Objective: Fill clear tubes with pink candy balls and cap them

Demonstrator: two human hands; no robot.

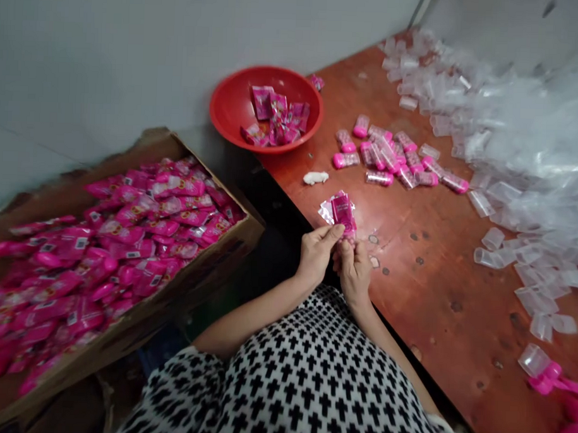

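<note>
Both hands meet at the table's near edge around a small flat pink printed packet (342, 209). My left hand (315, 250) pinches its lower left side between thumb and fingers. At the bottom edge, my right hand (355, 269) is closed on the same packet, thumb on top. Silvery shiny material (326, 211) shows behind the packet; whether it is a second packet I cannot tell. A small white object (315, 177) lies just beyond the hands. Farther back are several clear tubes with pink caps (388, 155) lying in a loose group.
On the left stands a cardboard box (253, 225) full of filled pink pouches (127, 230). A red bowl (225, 129) with pink packets sits at the table's corner. Clear plastic cups (532, 162) cover the right side of the brown table (423, 297). Pink parts (546, 378) lie lower right.
</note>
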